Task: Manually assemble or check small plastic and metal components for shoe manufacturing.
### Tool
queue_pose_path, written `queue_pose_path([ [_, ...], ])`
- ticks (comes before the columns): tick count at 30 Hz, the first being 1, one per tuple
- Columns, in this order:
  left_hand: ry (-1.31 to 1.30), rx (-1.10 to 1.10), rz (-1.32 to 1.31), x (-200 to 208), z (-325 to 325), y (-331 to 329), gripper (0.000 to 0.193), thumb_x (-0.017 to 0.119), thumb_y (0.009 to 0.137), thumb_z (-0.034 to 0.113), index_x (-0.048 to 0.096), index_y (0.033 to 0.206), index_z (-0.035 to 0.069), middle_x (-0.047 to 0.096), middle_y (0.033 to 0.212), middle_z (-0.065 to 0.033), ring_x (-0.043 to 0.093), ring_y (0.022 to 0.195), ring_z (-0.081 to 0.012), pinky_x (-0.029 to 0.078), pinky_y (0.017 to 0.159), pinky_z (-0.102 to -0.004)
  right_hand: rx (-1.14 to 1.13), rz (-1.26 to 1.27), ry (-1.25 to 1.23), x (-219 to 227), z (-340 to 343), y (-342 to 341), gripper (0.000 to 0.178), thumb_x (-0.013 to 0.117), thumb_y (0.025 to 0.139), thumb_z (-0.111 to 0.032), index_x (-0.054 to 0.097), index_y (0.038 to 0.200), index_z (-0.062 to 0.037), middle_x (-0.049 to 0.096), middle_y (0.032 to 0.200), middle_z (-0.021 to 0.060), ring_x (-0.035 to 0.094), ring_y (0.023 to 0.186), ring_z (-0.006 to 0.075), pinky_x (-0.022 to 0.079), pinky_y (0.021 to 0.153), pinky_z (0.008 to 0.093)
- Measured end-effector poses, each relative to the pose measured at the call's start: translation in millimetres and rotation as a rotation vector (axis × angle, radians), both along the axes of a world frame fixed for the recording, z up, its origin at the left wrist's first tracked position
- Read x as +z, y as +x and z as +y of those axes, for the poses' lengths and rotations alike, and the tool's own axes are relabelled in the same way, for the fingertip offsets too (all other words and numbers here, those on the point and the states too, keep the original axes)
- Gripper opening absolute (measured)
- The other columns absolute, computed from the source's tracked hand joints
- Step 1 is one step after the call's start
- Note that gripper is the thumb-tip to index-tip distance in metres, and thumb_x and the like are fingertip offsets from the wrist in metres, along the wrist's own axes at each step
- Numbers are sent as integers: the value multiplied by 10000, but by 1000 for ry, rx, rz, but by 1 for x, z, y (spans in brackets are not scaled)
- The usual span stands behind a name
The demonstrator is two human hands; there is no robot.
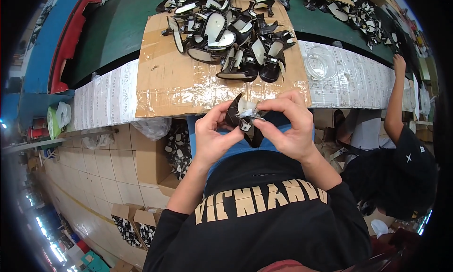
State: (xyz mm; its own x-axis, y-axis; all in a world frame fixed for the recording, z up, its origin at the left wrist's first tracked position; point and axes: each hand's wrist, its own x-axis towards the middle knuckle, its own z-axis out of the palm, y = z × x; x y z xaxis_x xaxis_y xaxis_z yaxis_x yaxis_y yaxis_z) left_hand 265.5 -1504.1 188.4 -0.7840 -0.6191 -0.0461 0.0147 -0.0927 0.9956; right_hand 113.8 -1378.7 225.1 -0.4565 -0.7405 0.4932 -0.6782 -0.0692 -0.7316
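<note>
Just past the table's front edge, my left hand grips a dark shoe part, curved and pointed at its top, with a pale inner face. My right hand is closed, thumb and forefinger pinched at the part's right side. A small whitish-grey scrap shows at those fingertips; its kind is unclear. Beyond my hands lies a heap of similar black shoe parts with cream insides, on a flattened cardboard sheet.
A clear round plastic tub stands right of the cardboard. At the right, another person in black reaches to the table. Beneath the table, an open carton stands by more parts. Filled boxes sit on the tiled floor at lower left.
</note>
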Motion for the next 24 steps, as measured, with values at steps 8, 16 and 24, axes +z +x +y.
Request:
queue_pose_path([
  [8,59,4,8,-8,-2,5,554,679,725,-107,532,1259,-99,702,996,-110,678,877,-128,536,761,-229,-68,74,-25,-1,-3,-13,276,802,666,-64,709,926,-71,708,882,26,571,780,195,410,745,306],
  [16,-17,83,-31,-4,-23,61,548,683,713,-35,594,1253,-33,692,940,-31,619,814,-56,499,705,-211,-167,-37,-77,3,-3,-34,281,751,758,26,678,1025,-24,644,950,53,560,832,145,438,794,254],
  [24,-57,463,-327,-52,-63,221,539,668,746,-69,565,1275,-63,673,1079,-67,635,835,-81,523,734,-215,-196,-241,-213,-3,14,-62,298,683,840,65,629,1131,36,632,1053,62,537,936,108,421,876,241],
])
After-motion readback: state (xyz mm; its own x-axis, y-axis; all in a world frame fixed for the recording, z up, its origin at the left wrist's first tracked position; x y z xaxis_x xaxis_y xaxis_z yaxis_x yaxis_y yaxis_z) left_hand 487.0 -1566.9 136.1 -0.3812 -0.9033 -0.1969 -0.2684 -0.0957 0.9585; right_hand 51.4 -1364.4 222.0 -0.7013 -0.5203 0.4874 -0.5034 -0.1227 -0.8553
